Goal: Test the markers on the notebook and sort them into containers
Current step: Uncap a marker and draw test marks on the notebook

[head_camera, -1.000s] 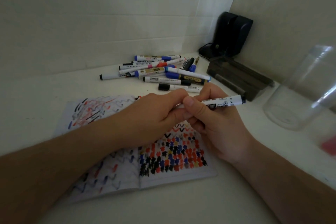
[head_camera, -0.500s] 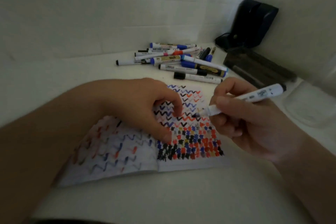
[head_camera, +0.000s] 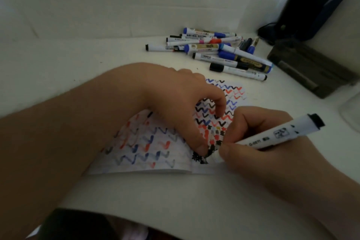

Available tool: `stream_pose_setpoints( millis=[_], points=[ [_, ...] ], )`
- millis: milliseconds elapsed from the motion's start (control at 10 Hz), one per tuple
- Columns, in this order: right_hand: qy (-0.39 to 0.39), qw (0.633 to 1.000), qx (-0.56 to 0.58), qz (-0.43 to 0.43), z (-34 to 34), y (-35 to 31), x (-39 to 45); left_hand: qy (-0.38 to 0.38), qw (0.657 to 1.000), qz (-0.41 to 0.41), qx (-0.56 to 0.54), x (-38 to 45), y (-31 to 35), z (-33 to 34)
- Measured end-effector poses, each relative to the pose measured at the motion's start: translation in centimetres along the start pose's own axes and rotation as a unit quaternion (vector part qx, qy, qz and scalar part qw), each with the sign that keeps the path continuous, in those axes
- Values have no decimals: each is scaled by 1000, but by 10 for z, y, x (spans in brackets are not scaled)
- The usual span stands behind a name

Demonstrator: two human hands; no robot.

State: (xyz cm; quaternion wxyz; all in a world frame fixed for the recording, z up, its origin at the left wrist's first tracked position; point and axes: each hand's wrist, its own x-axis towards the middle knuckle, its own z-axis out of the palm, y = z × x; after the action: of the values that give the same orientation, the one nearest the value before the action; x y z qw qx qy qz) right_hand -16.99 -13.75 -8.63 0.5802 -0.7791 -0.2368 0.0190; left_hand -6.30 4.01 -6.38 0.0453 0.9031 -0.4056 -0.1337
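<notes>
Right hand point(head_camera: 259, 154) pinches the white marker point(head_camera: 272, 136) near its nib, tip touching the notebook point(head_camera: 148, 154) among the black marks; barrel slants up and away to the right, black end farthest from the page. Left hand point(head_camera: 181, 107) rests fingertips on the page just beside the nib, fingers curled; unsorted markers point(head_camera: 216, 50) lie well beyond, nearer the right hand's side; the dark tray point(head_camera: 309, 70) lies at far right.

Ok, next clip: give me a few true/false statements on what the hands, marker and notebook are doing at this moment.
1. The right hand grips a marker with its tip on the notebook. True.
2. The left hand is picking a pen from the marker pile. False: its fingertips rest on the notebook page.
3. The held marker is leaving red ink. False: the mark at its tip is black.
4. The notebook page already carries red, blue and black zigzags. True.
</notes>
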Motion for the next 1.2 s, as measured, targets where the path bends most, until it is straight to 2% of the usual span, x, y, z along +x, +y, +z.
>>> stream_pose_setpoints(
  millis=[100,300,600,800,900,1100,1200],
  points=[
    [32,999,1,22,2,-8,-2,1,1000,-2,-4,3,1,2],
    [48,998,-37,16,3,-3,-3,13,1000,5,11,3,1,4],
    [45,997,-55,11,1,-1,-2,13,1000,4,25,5,0,6],
    [32,999,-10,4,2,0,-1,-2,1000,-19,24,3,5,2],
    [46,998,-36,7,2,0,-1,1,999,-30,32,3,7,3],
    [39,998,-51,-6,1,1,-1,-88,994,-70,2,6,10,-10],
    [46,999,-25,13,-10,-3,-2,-82,995,-53,-35,-1,8,-11]
  ],
)
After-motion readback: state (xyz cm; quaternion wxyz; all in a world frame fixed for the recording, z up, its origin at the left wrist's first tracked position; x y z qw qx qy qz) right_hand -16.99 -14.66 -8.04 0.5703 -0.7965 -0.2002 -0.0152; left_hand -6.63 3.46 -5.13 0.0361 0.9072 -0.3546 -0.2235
